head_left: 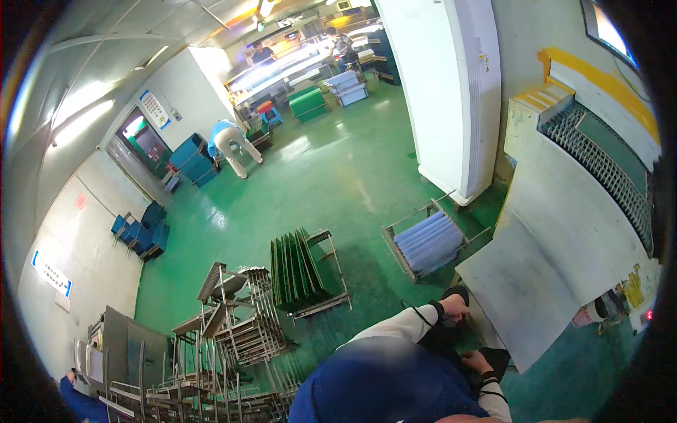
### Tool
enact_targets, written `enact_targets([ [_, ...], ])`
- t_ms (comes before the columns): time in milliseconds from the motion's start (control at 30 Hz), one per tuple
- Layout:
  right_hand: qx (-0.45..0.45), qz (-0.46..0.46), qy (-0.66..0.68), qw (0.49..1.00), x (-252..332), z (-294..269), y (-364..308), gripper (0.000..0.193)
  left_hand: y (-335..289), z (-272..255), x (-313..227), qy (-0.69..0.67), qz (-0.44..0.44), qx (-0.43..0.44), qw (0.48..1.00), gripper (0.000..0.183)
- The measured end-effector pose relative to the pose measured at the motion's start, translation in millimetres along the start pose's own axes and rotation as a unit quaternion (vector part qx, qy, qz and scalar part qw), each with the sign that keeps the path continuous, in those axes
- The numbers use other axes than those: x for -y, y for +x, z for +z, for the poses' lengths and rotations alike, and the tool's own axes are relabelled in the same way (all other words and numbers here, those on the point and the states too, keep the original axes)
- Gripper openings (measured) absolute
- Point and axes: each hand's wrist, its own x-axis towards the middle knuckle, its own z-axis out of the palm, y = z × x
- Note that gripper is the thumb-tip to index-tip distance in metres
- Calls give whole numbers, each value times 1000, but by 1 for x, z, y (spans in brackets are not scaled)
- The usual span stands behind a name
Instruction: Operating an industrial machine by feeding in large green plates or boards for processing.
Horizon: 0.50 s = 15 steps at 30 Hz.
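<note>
Two bare hands meet the near edge of the work: the left hand [455, 307] has its fingers bent inward beside a small black piece [459, 290], and the right hand [478, 362], lower in the view, curls next to a second dark piece [498, 359]. How far either set of fingers is open, and whether it grips the black material or merely touches it, I cannot tell (both are small in this wide view). Both dark pieces lie by the left end of a pale metal table [525, 282], which runs up to a machine with a ridged bed [599, 158]. Just past the left hand, a wire rack [406, 265] carries bluish-lilac sheets [429, 242]. Further left, green boards [293, 271] stand upright in another rack, beside a jumble of metal frames [240, 317]. Beyond rises a tall white cabinet [451, 92]; across the green floor [338, 183], a person [233, 138] bends near blue bins [193, 161].
</note>
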Motion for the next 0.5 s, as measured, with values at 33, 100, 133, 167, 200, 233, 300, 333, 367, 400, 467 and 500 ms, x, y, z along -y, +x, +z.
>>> enact_targets([
  [33,1,-1,0,1000,-11,6,10,42,-3,-2,-1,2,-1,-1,1000,30],
  [100,-42,-68,-9,997,-3,16,20,40,-7,-15,14,6,8,-21,1000,30],
  [133,-36,-73,-11,997,-1,15,24,40,-9,-22,21,14,22,-33,999,30],
  [167,2,-54,-35,998,24,7,21,39,-13,-29,38,5,11,-43,999,30],
  [200,30,-31,-59,997,40,-2,18,37,-14,-36,43,12,6,-61,998,30],
  [233,34,-33,-59,997,48,-6,18,37,-17,-42,47,22,3,-79,997,30],
  [300,86,18,13,996,64,-6,23,34,-28,-58,62,-41,-24,-91,995,31],
  [333,88,16,18,996,72,-8,24,34,-35,-67,67,-76,-28,-92,992,31],
  [367,104,-8,5,995,94,-13,19,33,-51,-76,79,-116,-36,-100,988,31],
  [400,109,-28,-7,994,106,-18,16,32,-56,-81,85,-114,-38,-100,988,31],
  [467,115,-40,-18,992,109,-10,26,33,-70,-88,98,-200,-37,-153,967,32],
  [500,108,-42,-31,993,99,-11,33,34,-70,-91,93,-198,-31,-141,969,32],
])
